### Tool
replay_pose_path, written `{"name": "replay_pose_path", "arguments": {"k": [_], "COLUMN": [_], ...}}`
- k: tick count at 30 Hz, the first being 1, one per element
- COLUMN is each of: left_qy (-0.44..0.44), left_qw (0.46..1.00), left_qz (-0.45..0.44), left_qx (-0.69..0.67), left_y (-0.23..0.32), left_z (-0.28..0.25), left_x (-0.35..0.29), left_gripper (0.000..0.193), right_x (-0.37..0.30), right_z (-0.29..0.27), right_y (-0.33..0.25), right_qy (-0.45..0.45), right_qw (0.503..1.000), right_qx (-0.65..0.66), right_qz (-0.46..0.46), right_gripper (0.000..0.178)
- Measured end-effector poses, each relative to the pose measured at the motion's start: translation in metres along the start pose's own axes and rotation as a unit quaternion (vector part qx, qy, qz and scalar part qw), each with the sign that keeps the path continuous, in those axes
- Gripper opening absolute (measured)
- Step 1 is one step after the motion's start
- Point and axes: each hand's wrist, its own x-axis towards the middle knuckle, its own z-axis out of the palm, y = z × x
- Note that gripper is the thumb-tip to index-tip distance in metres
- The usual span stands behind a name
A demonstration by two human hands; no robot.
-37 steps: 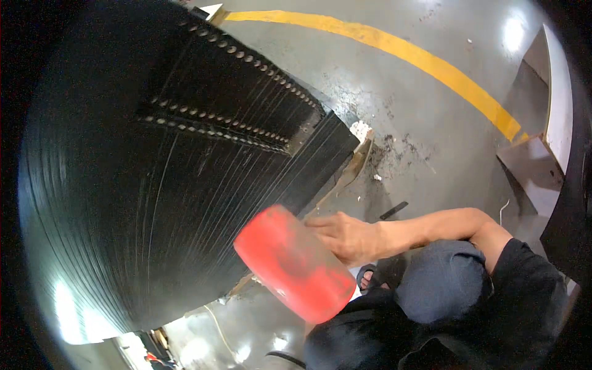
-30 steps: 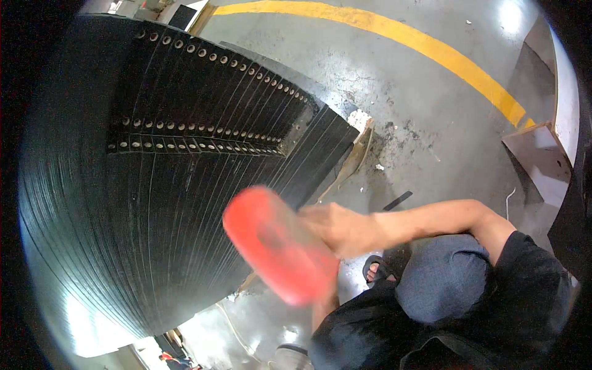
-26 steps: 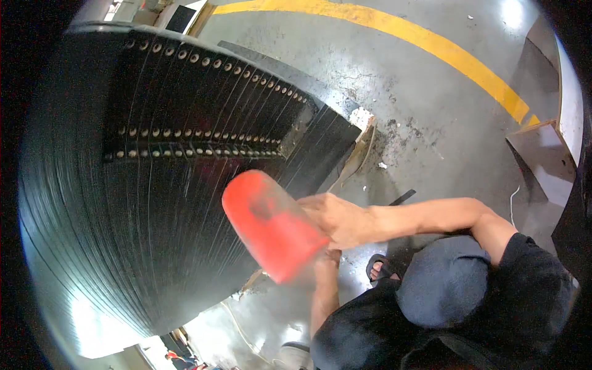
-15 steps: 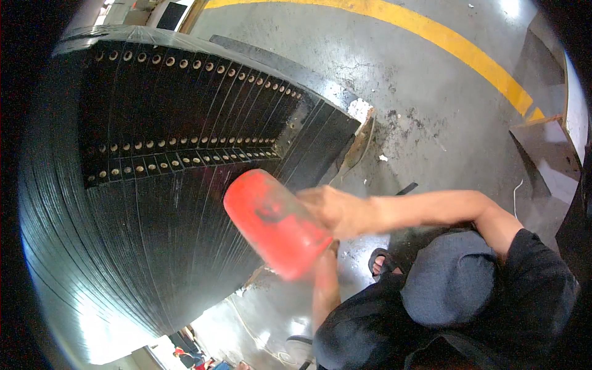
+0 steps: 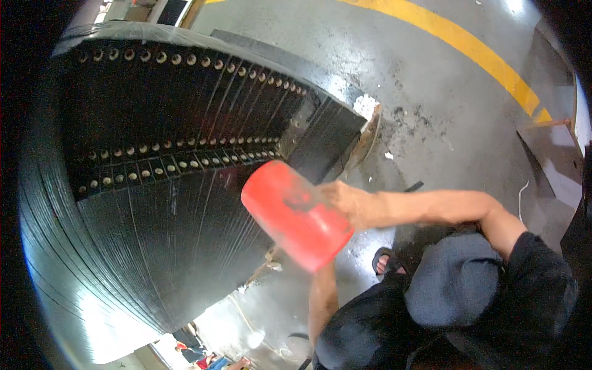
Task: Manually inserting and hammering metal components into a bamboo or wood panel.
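Observation:
A red cylinder with a dark smudge on its side is tilted in front of me, slightly blurred; I cannot make out its exact kind. My right hand is closed at its right side, with some fingertips hidden. From below, my left forearm reaches up behind the cylinder, which hides my left hand. Beyond it stands a large curved stack of black strips, with rows of pale-rimmed round holes along a recessed part. The cylinder overlaps the stack's near right edge; whether they touch is unclear.
Clear film covers the stack's far edge. White crumbs lie at its right corner. A yellow line crosses the grey floor. A board-like box stands at right. My bent knee and sandalled foot are below.
The red cylinder and my right hand have shifted to the right in the picture. The stack appears a little further left and the floor a little further right, as the view has moved slightly.

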Motion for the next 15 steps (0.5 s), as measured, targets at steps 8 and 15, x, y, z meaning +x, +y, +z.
{"name": "replay_pose_path", "arguments": {"k": [8, 15], "left_qy": [0.002, 0.001], "left_qw": [1.0, 1.0], "left_qz": [0.003, 0.01], "left_qx": [-0.007, 0.003], "left_y": [-0.001, -0.001], "left_z": [0.006, 0.008], "left_x": [0.003, 0.011], "left_gripper": [0.038, 0.037], "right_x": [-0.02, -0.005], "right_z": [-0.006, -0.019], "right_y": [-0.029, -0.007], "right_qy": [0.001, 0.0], "right_qw": [0.992, 1.0], "right_qx": [-0.07, -0.016], "right_qz": [-0.101, 0.016], "right_gripper": [0.033, 0.03]}}
